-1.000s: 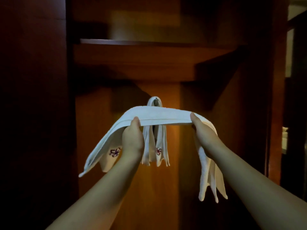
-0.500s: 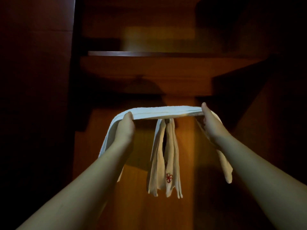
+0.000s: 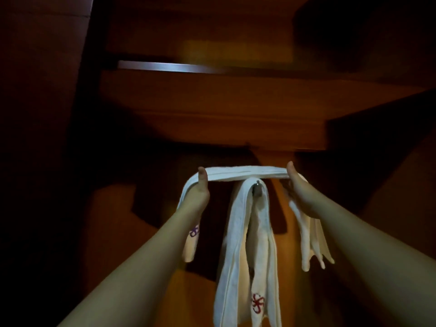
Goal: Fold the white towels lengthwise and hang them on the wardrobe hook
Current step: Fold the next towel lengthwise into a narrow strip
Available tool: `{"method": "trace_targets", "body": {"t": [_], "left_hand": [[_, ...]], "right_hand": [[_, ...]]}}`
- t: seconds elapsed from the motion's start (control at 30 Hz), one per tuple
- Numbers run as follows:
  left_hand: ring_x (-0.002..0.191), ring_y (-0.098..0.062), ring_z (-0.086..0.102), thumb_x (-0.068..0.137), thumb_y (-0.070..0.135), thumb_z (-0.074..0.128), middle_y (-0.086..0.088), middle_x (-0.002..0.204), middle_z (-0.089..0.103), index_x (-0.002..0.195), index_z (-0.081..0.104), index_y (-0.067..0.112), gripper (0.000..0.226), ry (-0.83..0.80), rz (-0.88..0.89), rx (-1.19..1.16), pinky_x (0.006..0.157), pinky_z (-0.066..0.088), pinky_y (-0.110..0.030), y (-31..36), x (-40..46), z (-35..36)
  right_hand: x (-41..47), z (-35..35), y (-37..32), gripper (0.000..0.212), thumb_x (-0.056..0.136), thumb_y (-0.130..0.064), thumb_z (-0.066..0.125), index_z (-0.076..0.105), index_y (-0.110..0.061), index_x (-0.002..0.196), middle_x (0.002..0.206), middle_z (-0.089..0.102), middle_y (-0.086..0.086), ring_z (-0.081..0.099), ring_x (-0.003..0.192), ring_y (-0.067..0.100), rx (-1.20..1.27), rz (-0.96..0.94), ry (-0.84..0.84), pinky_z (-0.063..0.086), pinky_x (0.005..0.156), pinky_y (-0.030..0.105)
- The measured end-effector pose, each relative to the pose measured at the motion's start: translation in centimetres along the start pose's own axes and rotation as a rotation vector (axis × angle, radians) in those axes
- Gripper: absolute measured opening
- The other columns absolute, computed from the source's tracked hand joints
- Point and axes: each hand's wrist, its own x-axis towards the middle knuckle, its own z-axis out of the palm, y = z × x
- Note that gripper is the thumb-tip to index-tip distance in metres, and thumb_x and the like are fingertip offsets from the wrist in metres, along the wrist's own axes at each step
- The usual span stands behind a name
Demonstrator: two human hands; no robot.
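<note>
Towel (image 3: pixel 245 173), white and folded into a long narrow strip, is held stretched level just above a small metal hook (image 3: pixel 257 188) on the dim wooden wardrobe (image 3: pixel 236 109) back. The left hand (image 3: pixel 197 197) and right hand (image 3: pixel 298 192) each pinch it, thumb on top, with both ends drooping outside the hands. Another towel (image 3: pixel 238 232) already hangs from the hook. The hanging step seems under way; next, the middle of the strip likely needs lowering onto the hook, centred so it balances.

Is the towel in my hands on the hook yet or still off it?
Off it. The held towel stretches flat between left hand and right hand, just above the hook, which already carries another hanging towel.
</note>
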Motion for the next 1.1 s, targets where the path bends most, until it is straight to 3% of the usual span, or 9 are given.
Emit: {"method": "trace_targets", "body": {"t": [0.07, 0.17, 0.37, 0.43, 0.57, 0.7, 0.87, 1.0, 1.1], "left_hand": [[0.135, -0.036, 0.047, 0.025, 0.111, -0.002, -0.017, 0.145, 0.052, 0.148, 0.046, 0.023, 0.159, -0.008, -0.005, 0.038, 0.111, 0.034, -0.045, -1.4, 1.8, 0.4], [0.133, -0.037, 0.048, 0.021, 0.111, -0.002, -0.02, 0.142, 0.054, 0.147, 0.048, 0.018, 0.165, 0.011, -0.064, 0.028, 0.11, 0.035, -0.044, -2.6, 4.1, 0.9], [0.139, -0.035, 0.043, 0.039, 0.102, 0.002, -0.019, 0.15, 0.047, 0.149, 0.044, 0.012, 0.148, 0.012, -0.123, 0.005, 0.113, 0.033, -0.046, -2.5, 5.8, 2.0], [0.14, -0.035, 0.041, 0.047, 0.097, 0.005, -0.02, 0.15, 0.046, 0.149, 0.043, 0.01, 0.139, 0.002, -0.131, 0.004, 0.113, 0.032, -0.045, -2.7, 5.9, 2.2], [0.138, -0.037, 0.043, 0.059, 0.093, 0.008, -0.023, 0.127, 0.06, 0.128, 0.061, 0.013, 0.119, -0.054, -0.175, -0.02, 0.113, 0.032, -0.049, -3.6, 5.6, 2.8], [0.149, -0.03, 0.028, 0.051, 0.097, 0.01, -0.011, 0.16, 0.034, 0.154, 0.038, 0.018, 0.132, -0.137, -0.262, -0.13, 0.122, 0.019, -0.049, -5.0, 4.7, 2.9], [0.153, -0.027, 0.017, 0.084, 0.085, 0.011, -0.007, 0.163, 0.03, 0.155, 0.033, 0.017, 0.1, -0.199, -0.276, -0.297, 0.122, 0.007, -0.05, -7.1, 4.0, 3.5], [0.15, -0.029, 0.025, 0.092, 0.079, 0.017, -0.008, 0.161, 0.033, 0.154, 0.034, 0.017, 0.09, -0.209, -0.312, -0.304, 0.12, 0.016, -0.051, -7.8, 3.8, 3.7], [0.129, -0.029, 0.054, 0.098, 0.07, 0.026, -0.009, 0.138, 0.059, 0.146, 0.046, 0.019, 0.072, -0.235, -0.319, -0.31, 0.108, 0.043, -0.048, -8.9, 3.1, 4.0]], "right_hand": [[1.6, 0.1, 1.1, 0.091, 0.075, -0.088, 0.035, 0.051, -0.028, 0.142, 0.147, 0.052, -0.004, 0.044, 0.137, 0.012, 0.003, 0.002, 0.013, 0.029, 0.117, 0.036], [3.4, 0.4, 1.7, 0.104, 0.076, -0.088, 0.033, 0.034, -0.021, 0.155, 0.161, 0.033, 0.001, 0.03, 0.148, 0.016, -0.014, 0.007, -0.017, 0.019, 0.125, 0.044], [6.0, 0.9, 2.4, 0.098, 0.08, -0.084, 0.03, 0.034, -0.02, 0.155, 0.16, 0.034, 0.003, 0.032, 0.148, 0.022, -0.032, 0.049, 0.063, 0.023, 0.118, 0.035], [6.5, 0.9, 3.2, 0.102, 0.076, -0.087, 0.027, 0.038, -0.021, 0.153, 0.158, 0.038, 0.006, 0.035, 0.146, 0.024, -0.061, 0.093, 0.05, 0.023, 0.121, 0.043], [6.0, 1.3, 5.3, 0.099, 0.079, -0.087, 0.024, 0.044, -0.021, 0.15, 0.152, 0.047, 0.01, 0.041, 0.142, 0.027, -0.046, 0.13, 0.015, 0.027, 0.121, 0.053], [4.4, 2.4, 6.7, 0.09, 0.084, -0.083, 0.023, 0.044, -0.026, 0.15, 0.15, 0.05, 0.01, 0.043, 0.142, 0.026, 0.016, 0.098, -0.039, 0.028, 0.121, 0.053], [2.7, 3.7, 7.7, 0.088, 0.089, -0.076, 0.016, 0.039, -0.019, 0.152, 0.148, 0.05, 0.019, 0.044, 0.14, 0.032, 0.092, 0.177, -0.048, 0.027, 0.121, 0.052], [2.1, 4.1, 7.9, 0.082, 0.098, -0.07, 0.011, 0.039, -0.015, 0.152, 0.147, 0.049, 0.023, 0.044, 0.139, 0.035, 0.144, 0.198, -0.043, 0.027, 0.121, 0.053], [1.4, 4.2, 8.3, 0.076, 0.097, -0.069, 0.013, 0.037, -0.024, 0.153, 0.145, 0.052, 0.019, 0.045, 0.138, 0.034, 0.149, 0.187, -0.042, 0.029, 0.119, 0.054]]}}
